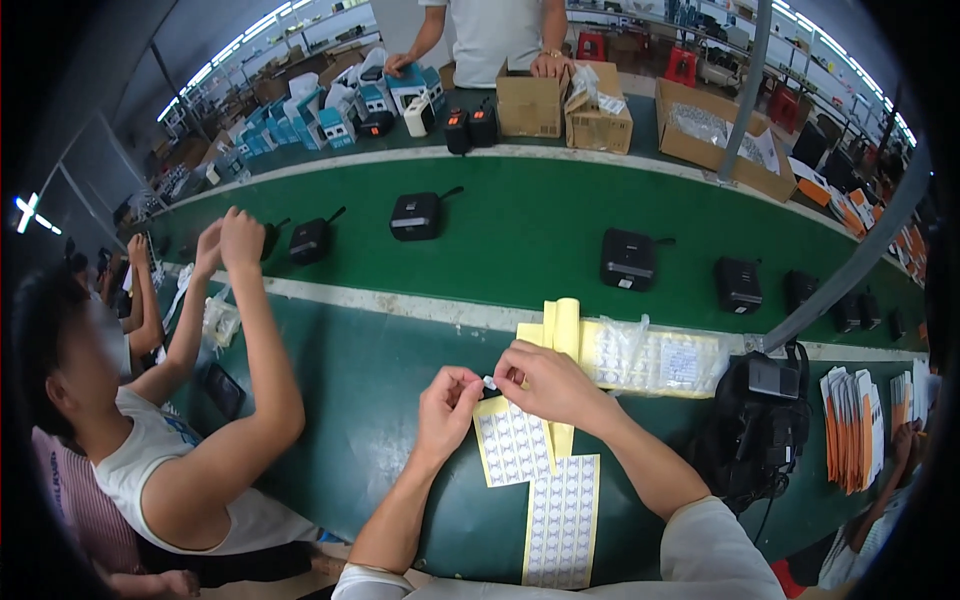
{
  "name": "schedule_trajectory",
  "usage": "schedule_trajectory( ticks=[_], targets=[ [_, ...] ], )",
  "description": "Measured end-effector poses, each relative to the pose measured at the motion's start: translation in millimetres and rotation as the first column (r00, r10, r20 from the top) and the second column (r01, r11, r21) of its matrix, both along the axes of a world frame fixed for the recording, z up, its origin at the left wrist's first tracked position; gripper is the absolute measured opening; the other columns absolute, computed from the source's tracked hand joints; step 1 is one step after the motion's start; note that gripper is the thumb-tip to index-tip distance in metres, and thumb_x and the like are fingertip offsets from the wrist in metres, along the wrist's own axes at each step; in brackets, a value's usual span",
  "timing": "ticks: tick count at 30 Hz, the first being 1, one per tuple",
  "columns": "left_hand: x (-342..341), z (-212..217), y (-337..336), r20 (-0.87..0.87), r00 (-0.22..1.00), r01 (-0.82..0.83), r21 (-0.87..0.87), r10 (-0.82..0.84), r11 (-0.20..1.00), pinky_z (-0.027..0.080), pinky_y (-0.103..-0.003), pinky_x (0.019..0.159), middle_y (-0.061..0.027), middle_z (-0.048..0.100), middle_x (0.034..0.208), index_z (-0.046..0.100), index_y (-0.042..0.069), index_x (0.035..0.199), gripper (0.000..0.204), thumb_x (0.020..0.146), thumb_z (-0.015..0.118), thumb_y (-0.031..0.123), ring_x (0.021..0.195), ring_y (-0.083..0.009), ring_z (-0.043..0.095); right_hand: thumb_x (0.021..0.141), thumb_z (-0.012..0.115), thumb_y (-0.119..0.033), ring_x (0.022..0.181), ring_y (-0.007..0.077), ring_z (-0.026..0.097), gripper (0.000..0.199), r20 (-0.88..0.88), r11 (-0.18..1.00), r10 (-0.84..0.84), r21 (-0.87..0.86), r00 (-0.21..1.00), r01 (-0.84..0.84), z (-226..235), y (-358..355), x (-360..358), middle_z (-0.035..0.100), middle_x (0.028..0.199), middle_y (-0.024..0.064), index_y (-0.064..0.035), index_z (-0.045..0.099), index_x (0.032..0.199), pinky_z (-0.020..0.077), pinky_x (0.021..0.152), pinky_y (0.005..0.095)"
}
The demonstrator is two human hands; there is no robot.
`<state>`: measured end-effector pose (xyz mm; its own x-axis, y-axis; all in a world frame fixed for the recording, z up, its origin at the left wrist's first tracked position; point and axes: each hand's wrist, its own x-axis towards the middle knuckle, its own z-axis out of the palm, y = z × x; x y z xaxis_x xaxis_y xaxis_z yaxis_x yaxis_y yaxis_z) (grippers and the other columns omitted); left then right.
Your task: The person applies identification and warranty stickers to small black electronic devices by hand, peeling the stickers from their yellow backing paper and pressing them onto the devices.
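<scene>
Both forearms come up from the near edge and angle toward each other. The left hand (447, 398) and right hand (545, 378) meet at the middle, fingertips pinched and nearly touching, wrists bent slightly inward, the right hand a little farther.

Green conveyor belt (520, 215), yellow-backed white sticker sheets (562, 520), black devices (628, 259), brown cardboard boxes (598, 125)

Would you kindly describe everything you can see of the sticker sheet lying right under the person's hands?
The sticker sheet is a yellow backing sheet, apparently paper, covered with a grid of small white labels. It lies flat and slightly tilted on the green table, below the left hand and right hand, which pinch a small white sticker above it. A yellow strip overlaps its right edge; a second sheet lies just below.
</scene>
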<state>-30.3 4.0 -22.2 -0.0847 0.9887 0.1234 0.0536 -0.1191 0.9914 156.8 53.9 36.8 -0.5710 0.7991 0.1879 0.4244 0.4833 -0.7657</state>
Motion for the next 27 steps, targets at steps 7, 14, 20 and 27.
schedule_trajectory(
  ticks=[7,14,20,27],
  targets=[
    [-1,-7,-4,-0.173,0.985,-0.008,0.06,0.019,0.998,0.048,-0.023,0.061,-0.0032,0.062,0.079,0.057,-0.001,0.096,0.008,0.093,0.061,0.005,0.069,-0.0076,0.058,0.087,0.065,-0.018,0.077,0.0247,0.066,0.017,0.022,1.0,-0.024,0.003,0.999,0.024,-7,-2,-2,0.063,0.089,0.012,-0.0011,0.065,0.091,0.0525,0.071,0.0348],
    [6,0,-3,-0.412,0.893,-0.058,0.298,0.184,0.953,0.047,-0.031,0.059,-0.0103,0.06,0.077,0.053,-0.001,0.093,0.006,0.093,0.058,0.003,0.064,-0.0174,0.059,0.089,0.064,-0.022,0.078,0.0257,0.067,0.031,0.007,0.984,-0.104,-0.144,0.995,0.103,2,7,4,0.068,0.089,0.0122,-0.0016,0.064,0.112,0.0524,0.071,0.0359],
    [3,-12,3,-0.119,0.982,-0.129,0.138,0.146,0.982,0.043,-0.024,0.058,-0.0035,0.058,0.077,0.053,0.0,0.095,0.006,0.095,0.055,0.005,0.065,-0.0081,0.051,0.085,0.066,-0.021,0.079,0.0302,0.066,0.037,-0.062,0.968,-0.233,0.083,0.971,0.238,10,92,-13,0.068,0.082,0.0123,-0.0008,0.061,0.116,0.0522,0.069,0.0409],
    [3,-27,10,0.149,0.983,-0.109,0.018,0.106,0.994,0.04,-0.02,0.054,0.0007,0.057,0.078,0.053,0.002,0.097,0.007,0.097,0.054,0.009,0.063,-0.0034,0.047,0.082,0.069,-0.026,0.103,0.0325,0.061,0.052,0.054,0.958,-0.288,0.032,0.956,0.286,-20,222,-52,0.062,0.11,0.0156,-0.0032,0.055,0.126,0.0496,0.088,0.0419]
  ],
)
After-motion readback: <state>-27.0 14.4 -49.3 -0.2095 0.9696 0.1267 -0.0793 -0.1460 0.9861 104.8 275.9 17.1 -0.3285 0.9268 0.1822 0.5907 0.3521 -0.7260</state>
